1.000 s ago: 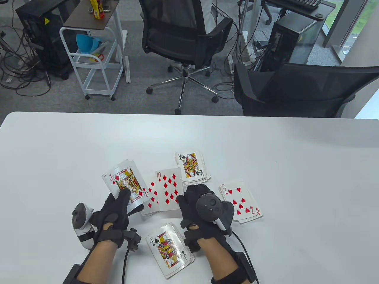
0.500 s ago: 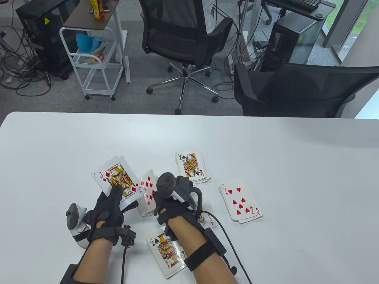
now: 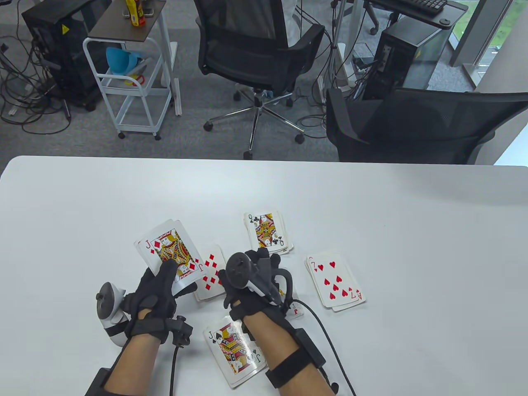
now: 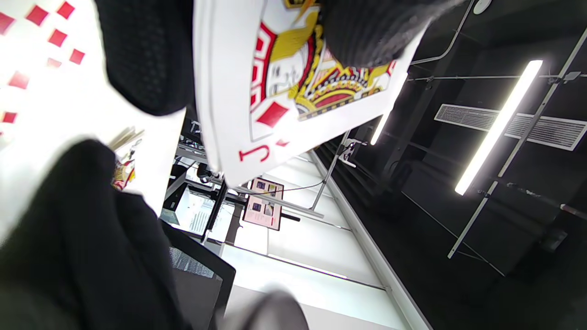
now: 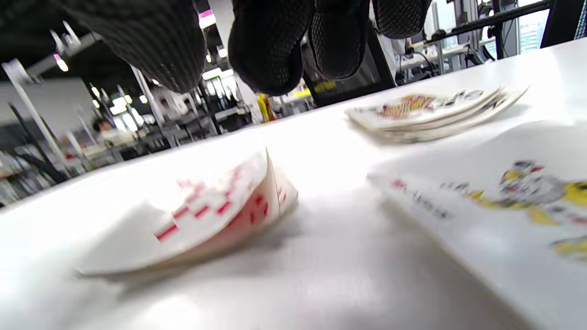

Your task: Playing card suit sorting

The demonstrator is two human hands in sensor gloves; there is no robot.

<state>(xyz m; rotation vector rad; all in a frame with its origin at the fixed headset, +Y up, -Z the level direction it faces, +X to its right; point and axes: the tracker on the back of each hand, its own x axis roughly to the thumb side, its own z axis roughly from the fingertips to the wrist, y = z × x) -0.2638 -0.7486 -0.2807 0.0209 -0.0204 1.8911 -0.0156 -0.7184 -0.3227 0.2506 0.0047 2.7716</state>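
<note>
My left hand (image 3: 165,276) grips a small stack of cards with the jack of diamonds (image 3: 169,249) on top, held up off the table; the left wrist view shows that jack (image 4: 279,101) pinched under my thumb. My right hand (image 3: 258,264) hovers palm down over the right part of the diamonds pile (image 3: 210,274), its fingers (image 5: 270,46) hanging above the table with nothing in them. The diamonds pile (image 5: 220,215) lies bowed on the table. A red face card (image 3: 295,308) lies by my right wrist and shows in the right wrist view (image 5: 504,206).
The clubs pile, queen on top (image 3: 266,231), lies behind my right hand and shows in the right wrist view (image 5: 431,110). The hearts pile, seven on top (image 3: 336,282), lies to the right. The spades pile, jack on top (image 3: 235,348), lies near the front edge. White table (image 3: 371,198).
My right hand has swung left from beside the hearts pile to over the diamonds pile, covering the ten of diamonds and uncovering a red face card. My left hand shifted slightly with its stack.
</note>
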